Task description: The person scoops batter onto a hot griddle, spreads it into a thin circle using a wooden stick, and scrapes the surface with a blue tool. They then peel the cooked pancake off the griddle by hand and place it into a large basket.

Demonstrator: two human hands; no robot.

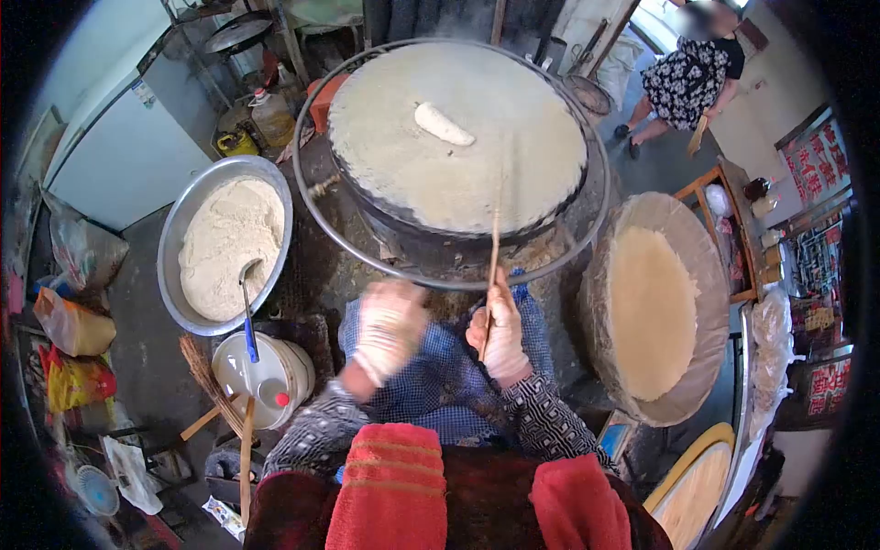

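Cream-coloured batter (394,174) covers the round griddle (403,218) that I have at twelve o'clock, with a faint haze at its far edge. A pale, elongated lump (445,126) lies on top of it, just above the middle, slanting from ten towards four o'clock. A metal ring (449,285) runs around the whole griddle.

Below it, I see the right grip (502,330) closed around a wooden stick (496,238), which points up towards twelve and reaches over the batter. Its far end blurs, so I cannot tell whether it touches the surface. The left grip (392,321) is just beside, to the left, sheathed in a pale glove and smeared by motion; I cannot tell how wide it is or whether it holds anything. Both are near the blue checked cloth (431,394) below the ring.

Between nine and ten o'clock I have a metal basin (169,252) of thick, pale mixture (229,238), with a blue-handled ladle (249,335) dipping into it. A white bucket (298,380) stands at eight, near a bristled brush (209,376). At three, a plastic-lined tub (710,312) holds a tan, fine-looking mass (651,312). Red towelling (390,486) hangs at six, and a round wooden board (697,500) leans between four and five. Towards two o'clock, a person (687,82) in a patterned skirt stands well apart from the griddle.
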